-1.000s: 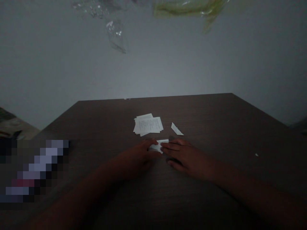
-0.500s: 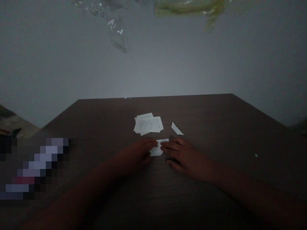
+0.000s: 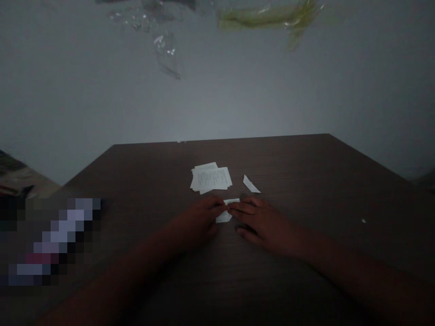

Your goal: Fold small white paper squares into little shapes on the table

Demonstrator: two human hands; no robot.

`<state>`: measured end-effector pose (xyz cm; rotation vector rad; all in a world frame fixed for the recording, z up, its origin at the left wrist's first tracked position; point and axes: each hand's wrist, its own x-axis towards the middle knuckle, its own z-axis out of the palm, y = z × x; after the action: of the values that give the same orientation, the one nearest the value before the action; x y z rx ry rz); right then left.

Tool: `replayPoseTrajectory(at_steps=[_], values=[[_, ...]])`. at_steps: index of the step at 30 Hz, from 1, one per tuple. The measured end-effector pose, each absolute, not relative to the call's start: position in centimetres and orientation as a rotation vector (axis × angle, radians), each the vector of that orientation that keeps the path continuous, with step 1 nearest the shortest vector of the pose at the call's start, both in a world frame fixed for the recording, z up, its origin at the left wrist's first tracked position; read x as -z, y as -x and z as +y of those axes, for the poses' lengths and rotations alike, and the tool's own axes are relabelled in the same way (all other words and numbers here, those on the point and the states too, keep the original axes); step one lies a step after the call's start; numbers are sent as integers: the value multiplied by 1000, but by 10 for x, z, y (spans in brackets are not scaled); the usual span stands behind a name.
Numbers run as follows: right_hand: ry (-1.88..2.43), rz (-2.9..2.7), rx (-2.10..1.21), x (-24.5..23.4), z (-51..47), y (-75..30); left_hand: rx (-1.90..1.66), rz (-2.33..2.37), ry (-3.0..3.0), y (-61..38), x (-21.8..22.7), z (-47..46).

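A small piece of printed paper, folded at least in part, lies flat on the dark wooden table between my hands. My left hand rests at its left side, fingers stretched out and fingertips pressing on the paper. From the right, my right hand lies over the paper's other side with its fingers spread and flat, the thumb apart and lower. The fingertips of both hands nearly meet over the middle. Much of the paper is hidden beneath them.
Beyond my hands lies a loose stack of printed paper sheets. Right of it is a folded paper strip. A tiny white scrap sits far right. A blurred-out object is at the left edge. Plastic bags hang on the wall.
My left hand has slid slightly right over the paper, closer to my right fingertips. The right hand stays in place. The view has tilted up a little.
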<state>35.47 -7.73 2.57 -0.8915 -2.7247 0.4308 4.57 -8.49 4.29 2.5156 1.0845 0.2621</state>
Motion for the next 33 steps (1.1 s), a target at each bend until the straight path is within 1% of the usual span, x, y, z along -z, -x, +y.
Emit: replayPoseTrajectory(at_steps=[10, 26, 33], values=[[865, -2738, -392, -30, -84, -355, -307, 1128, -2520, -55, -47, -89], [1252, -2636, -207, -33, -75, -355, -284, 1174, -2523, -55, -48, -88], [1283, -2643, -197, -36, -73, -351, -248, 1176, -2518, -57, -47, -86]])
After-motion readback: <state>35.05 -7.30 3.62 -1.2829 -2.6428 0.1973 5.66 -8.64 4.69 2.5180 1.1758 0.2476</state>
